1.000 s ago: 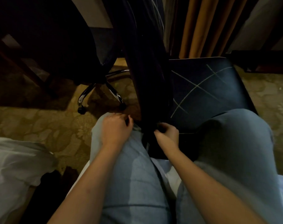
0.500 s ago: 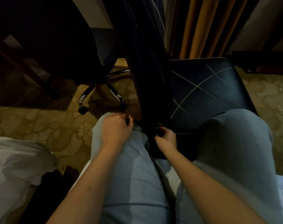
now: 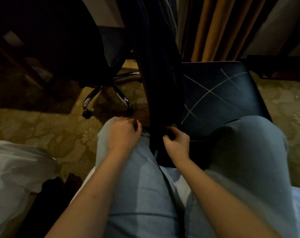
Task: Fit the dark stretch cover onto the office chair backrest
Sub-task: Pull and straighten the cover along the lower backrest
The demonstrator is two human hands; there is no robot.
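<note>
The office chair backrest (image 3: pixel 159 69) stands edge-on in front of me, wrapped in the dark stretch cover (image 3: pixel 163 103). The seat (image 3: pixel 219 100) beside it on the right is dark with pale crossing lines. My right hand (image 3: pixel 177 143) pinches the cover's lower edge at the base of the backrest, between my knees. My left hand (image 3: pixel 123 133) lies on my left knee with its fingers curled towards that same edge. The dim light hides whether it holds any fabric.
A second office chair with a chrome wheeled base (image 3: pixel 108 98) stands to the left, under a dark desk. Orange curtains (image 3: pixel 217 28) hang behind. White bedding (image 3: pixel 17 170) lies at the lower left. My jeans-clad knees (image 3: pixel 245 152) flank the chair on patterned carpet (image 3: pixel 42 127).
My right hand dipped slightly along the cover's lower edge and came back up. My left hand has stayed on the knee.
</note>
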